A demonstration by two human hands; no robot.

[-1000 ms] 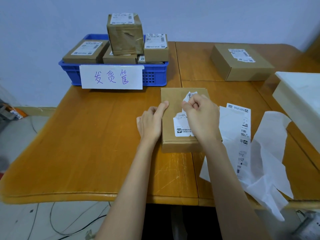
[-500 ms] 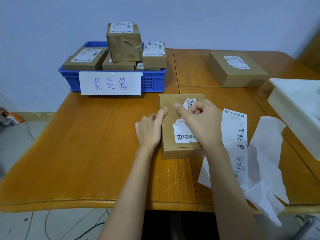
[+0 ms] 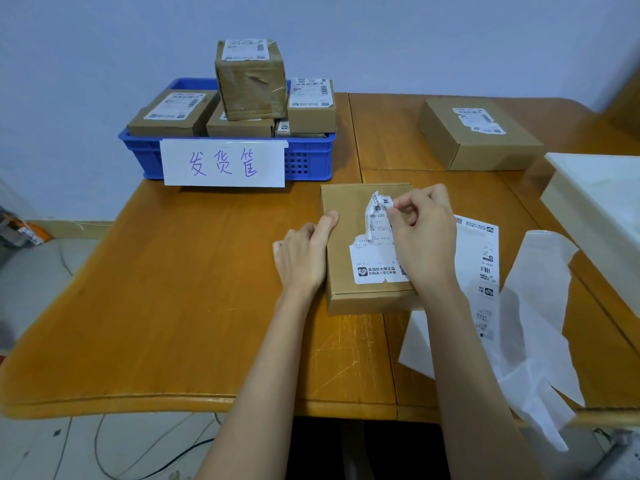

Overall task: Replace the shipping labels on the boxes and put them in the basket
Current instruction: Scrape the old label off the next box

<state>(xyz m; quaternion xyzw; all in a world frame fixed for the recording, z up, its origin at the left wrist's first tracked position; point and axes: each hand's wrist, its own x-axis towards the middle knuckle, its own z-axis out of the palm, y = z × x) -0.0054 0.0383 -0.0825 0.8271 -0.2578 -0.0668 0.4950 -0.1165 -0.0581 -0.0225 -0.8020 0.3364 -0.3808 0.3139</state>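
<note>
Plain kraft-brown box [image 3: 341, 244] under the fingers, and the label [image 3: 377, 261] pinched at its torn upper edge is white with black print, a barcode and a dark logo square. Right of the grip, white label sheets [image 3: 479, 258] with black codes, then blank white backing paper [image 3: 540, 306]. Beyond the grip to the left — a bright blue basket [image 3: 308, 161] with a grid-patterned wall, fronted by a white sign [image 3: 223, 162] lettered in purple. Brown boxes inside it, white labels on top. The table [image 3: 173, 289] — warm orange-brown wood, scratched pale.
</note>
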